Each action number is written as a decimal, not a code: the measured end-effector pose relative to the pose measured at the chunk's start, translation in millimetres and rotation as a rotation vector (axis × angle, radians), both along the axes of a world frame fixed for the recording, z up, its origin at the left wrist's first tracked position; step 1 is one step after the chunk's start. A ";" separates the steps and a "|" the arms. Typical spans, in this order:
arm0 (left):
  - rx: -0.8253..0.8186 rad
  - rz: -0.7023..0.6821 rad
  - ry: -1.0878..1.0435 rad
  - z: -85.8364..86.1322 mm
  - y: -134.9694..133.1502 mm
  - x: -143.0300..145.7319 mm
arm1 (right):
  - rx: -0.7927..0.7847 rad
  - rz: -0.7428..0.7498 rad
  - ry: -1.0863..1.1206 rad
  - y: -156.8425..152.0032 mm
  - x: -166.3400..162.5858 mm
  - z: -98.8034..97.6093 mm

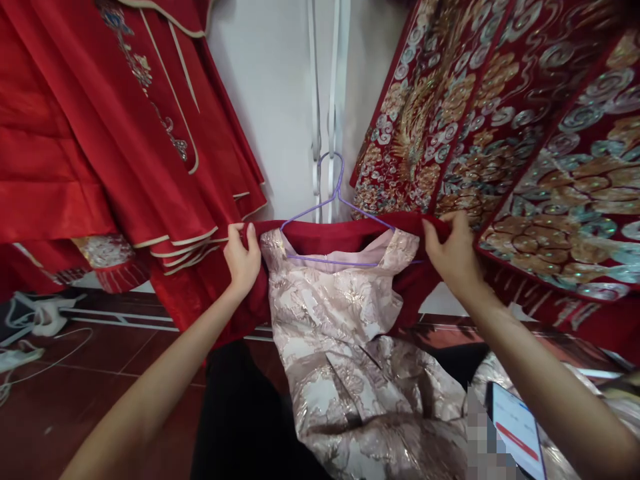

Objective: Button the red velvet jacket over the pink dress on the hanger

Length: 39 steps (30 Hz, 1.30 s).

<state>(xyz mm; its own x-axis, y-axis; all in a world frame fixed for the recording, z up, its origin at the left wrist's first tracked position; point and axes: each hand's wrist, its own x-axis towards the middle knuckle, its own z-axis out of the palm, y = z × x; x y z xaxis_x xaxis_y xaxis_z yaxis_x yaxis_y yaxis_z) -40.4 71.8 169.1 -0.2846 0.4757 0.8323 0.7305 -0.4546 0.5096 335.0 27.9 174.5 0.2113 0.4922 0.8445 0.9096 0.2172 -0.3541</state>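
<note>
A pale pink brocade dress [330, 307] with metallic flowers hangs from a purple wire hanger [338, 190] in the middle of the head view. Behind its neckline stretches a dark red cloth [325, 230], spread sideways past both shoulders. My left hand [243, 261] pinches this cloth at its left end, thumb and fingers closed. At the opposite end, my right hand [456, 257] grips the same cloth between thumb and fingers. The dress's skirt drapes down toward my lap, over dark trousers [240, 413]. Whether the red cloth is a whole garment cannot be made out.
Bright red garments [75, 133] with pale piping hang on the left. Embroidered dark red garments [450, 133] hang on the right. White metal strips [315, 80] run down the wall behind the hanger. A lit phone [515, 430] lies lower right; a white cable [55, 360] trails over floor tiles.
</note>
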 end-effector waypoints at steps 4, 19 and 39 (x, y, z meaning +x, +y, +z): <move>-0.156 -0.248 0.039 -5.9 -8.1 12.8 | -0.224 -0.052 0.066 -30.5 -5.9 -4.4; -0.373 -0.647 0.164 -0.3 -62.5 92.1 | -0.077 0.560 0.171 -44.7 -131.0 -49.6; -0.448 -0.644 -0.026 -18.4 -43.6 86.2 | -0.269 0.877 0.394 -26.8 -134.6 -38.4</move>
<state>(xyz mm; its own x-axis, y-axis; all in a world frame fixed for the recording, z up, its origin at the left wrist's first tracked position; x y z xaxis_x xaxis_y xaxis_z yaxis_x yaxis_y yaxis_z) 45.8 28.2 150.8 0.1443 0.8426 0.5188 0.3780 -0.5315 0.7580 200.4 1.2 136.1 -0.0773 0.7727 0.6301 0.2732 0.6242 -0.7319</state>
